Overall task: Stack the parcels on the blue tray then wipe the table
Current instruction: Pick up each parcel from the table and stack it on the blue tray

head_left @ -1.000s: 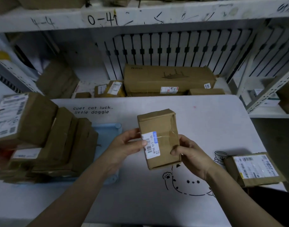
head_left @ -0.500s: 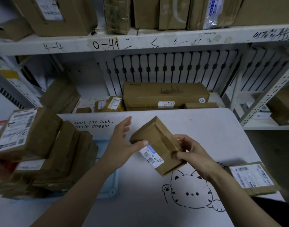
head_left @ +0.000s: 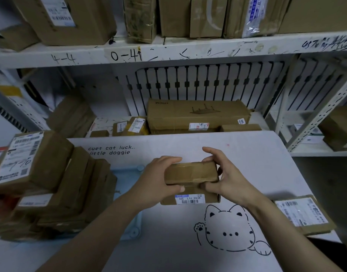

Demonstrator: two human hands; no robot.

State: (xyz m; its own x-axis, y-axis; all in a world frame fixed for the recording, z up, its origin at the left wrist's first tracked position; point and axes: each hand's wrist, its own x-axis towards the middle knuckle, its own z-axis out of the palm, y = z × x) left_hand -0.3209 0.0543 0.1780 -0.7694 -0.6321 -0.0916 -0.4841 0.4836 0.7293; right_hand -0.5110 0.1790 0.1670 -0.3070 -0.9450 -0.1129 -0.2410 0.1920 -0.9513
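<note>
The left hand (head_left: 159,179) and right hand (head_left: 227,179) clamp a small brown cardboard parcel (head_left: 190,173) between them, its taped side up and barcode label facing the camera.

Most of the blue tray (head_left: 127,174) is hidden under the stacked boxes (head_left: 56,185). The stack is cut off by the left picture edge.
</note>
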